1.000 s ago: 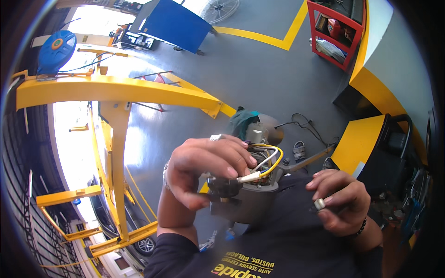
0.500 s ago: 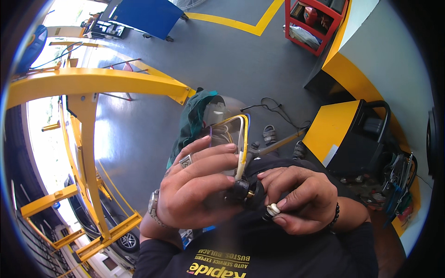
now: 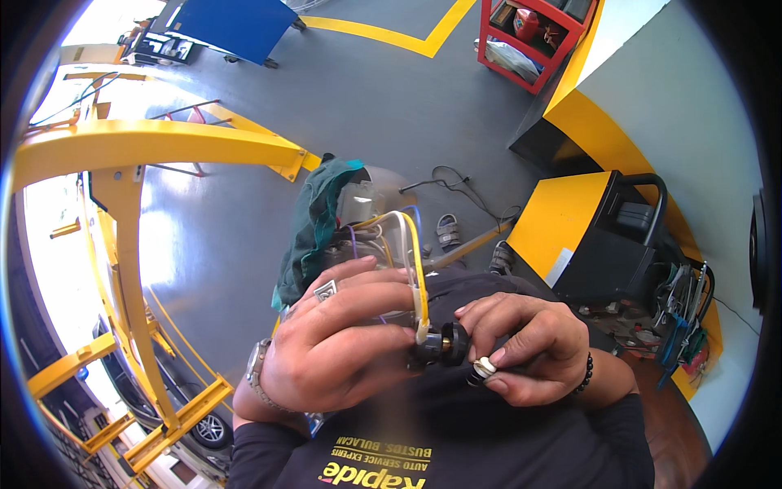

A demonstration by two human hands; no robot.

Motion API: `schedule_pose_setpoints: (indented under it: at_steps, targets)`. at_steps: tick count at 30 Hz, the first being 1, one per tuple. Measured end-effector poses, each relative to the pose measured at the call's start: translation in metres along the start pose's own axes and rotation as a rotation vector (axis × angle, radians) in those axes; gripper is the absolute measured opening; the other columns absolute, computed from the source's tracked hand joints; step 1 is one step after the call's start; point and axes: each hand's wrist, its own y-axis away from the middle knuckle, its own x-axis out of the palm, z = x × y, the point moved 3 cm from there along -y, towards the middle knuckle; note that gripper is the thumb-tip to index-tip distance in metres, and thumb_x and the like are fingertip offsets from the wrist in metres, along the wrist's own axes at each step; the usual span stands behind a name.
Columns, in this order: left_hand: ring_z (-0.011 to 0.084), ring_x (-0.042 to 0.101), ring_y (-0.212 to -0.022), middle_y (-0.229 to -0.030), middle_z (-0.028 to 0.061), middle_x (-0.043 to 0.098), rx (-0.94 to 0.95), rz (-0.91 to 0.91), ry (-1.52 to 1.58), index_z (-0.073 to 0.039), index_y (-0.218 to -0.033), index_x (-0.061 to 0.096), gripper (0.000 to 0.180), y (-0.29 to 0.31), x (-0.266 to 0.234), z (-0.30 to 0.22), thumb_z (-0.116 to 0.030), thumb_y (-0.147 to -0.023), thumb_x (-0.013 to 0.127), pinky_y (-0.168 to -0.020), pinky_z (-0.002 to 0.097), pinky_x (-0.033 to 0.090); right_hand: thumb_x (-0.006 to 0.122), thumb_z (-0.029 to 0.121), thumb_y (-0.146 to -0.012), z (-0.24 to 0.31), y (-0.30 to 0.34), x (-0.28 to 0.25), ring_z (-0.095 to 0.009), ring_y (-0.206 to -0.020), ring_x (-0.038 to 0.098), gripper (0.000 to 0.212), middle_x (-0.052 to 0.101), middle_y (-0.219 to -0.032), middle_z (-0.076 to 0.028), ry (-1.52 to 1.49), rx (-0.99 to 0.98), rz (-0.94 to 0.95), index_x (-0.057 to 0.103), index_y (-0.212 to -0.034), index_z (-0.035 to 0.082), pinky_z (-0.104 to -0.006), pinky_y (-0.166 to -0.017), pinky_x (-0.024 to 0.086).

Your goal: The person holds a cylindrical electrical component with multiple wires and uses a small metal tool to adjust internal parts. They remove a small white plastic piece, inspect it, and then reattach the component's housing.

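Observation:
My left hand [image 3: 346,330], with a ring and a wristwatch, is closed round a dark cylindrical part [image 3: 423,350]. A black round cap [image 3: 454,342] sits at the right end of it, with a brass-coloured bit showing between. Yellow and white wires [image 3: 418,281] arch over my left fingers toward a clear plastic housing [image 3: 360,200] with more wires, beside a green cloth [image 3: 314,220]. To the right, my right hand [image 3: 533,346] pinches a small white piece [image 3: 485,367] with a dark ring-like end. A narrow gap separates the cap from my right fingers.
A yellow lift arm [image 3: 163,143] crosses on the left, with a car wheel [image 3: 210,429] below it. On the right stand a yellow and black machine [image 3: 570,220] and hanging tools [image 3: 684,326]. A red cart [image 3: 529,65] and blue cabinet [image 3: 232,28] are farther off. A black cable [image 3: 456,183] lies on the floor.
The surroundings have shifted left in view. The black cap shows more fully and stands farther from my right fingers. Both hands keep their grip.

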Motion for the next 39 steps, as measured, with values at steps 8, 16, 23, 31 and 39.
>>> schedule_pose_setpoints:
  at_steps: [8, 16, 23, 31, 39]
  targets:
    - [0.0372, 0.069, -0.102, -0.108, 0.0209, 0.069, -0.157, -0.185, 0.089, -0.007, -0.092, 0.059, 0.046, 0.010, 0.004, -0.001, -0.021, -0.065, 0.094, -0.096, 0.0485, 0.052, 0.067, -0.006, -0.085, 0.011, 0.053, -0.053, -0.019, -0.089, 0.064, 0.022, 0.065, -0.103, -0.017, 0.422, 0.044, -0.459, 0.058, -0.104, 0.002, -0.0290, -0.076, 0.053]
    - [0.0342, 0.061, -0.112, -0.119, 0.0219, 0.055, -0.263, -0.122, 0.329, -0.003, -0.098, 0.060, 0.042, 0.020, 0.006, 0.016, -0.027, -0.077, 0.085, -0.097, 0.0437, 0.050, 0.072, -0.004, -0.082, 0.060, 0.205, -0.133, -0.020, -0.087, 0.065, 0.013, 0.069, -0.098, -0.010, 1.541, 0.355, -1.092, 0.062, -0.089, 0.002, -0.0318, -0.076, 0.053]
    - [0.0322, 0.059, -0.117, -0.126, 0.0217, 0.051, -0.218, -0.156, 0.405, 0.000, -0.106, 0.060, 0.043, 0.028, 0.005, 0.024, -0.028, -0.081, 0.081, -0.098, 0.0436, 0.052, 0.076, 0.002, -0.075, 0.053, 0.211, -0.139, -0.030, -0.088, 0.063, 0.014, 0.070, -0.094, -0.005, 1.929, 0.364, -0.843, 0.065, -0.082, 0.006, -0.0413, -0.079, 0.050]
    - [0.0337, 0.058, -0.119, -0.133, 0.0211, 0.050, -0.250, -0.167, 0.313, 0.000, -0.108, 0.060, 0.041, 0.032, 0.001, 0.033, -0.024, -0.081, 0.080, -0.103, 0.0447, 0.049, 0.076, 0.008, -0.079, 0.064, 0.221, -0.143, -0.029, -0.090, 0.063, 0.011, 0.069, -0.094, -0.003, 1.867, 0.482, -0.804, 0.067, -0.085, 0.007, -0.0403, -0.080, 0.049]
    - [0.0325, 0.060, -0.112, -0.124, 0.0244, 0.052, -0.264, -0.288, 0.282, 0.000, -0.105, 0.058, 0.047, 0.035, 0.005, 0.019, -0.022, -0.075, 0.086, -0.101, 0.0457, 0.049, 0.076, 0.004, -0.079, 0.073, 0.224, -0.143, -0.032, -0.092, 0.065, 0.013, 0.070, -0.099, -0.009, 1.793, 0.429, -0.810, 0.064, -0.085, 0.004, -0.0428, -0.082, 0.050]
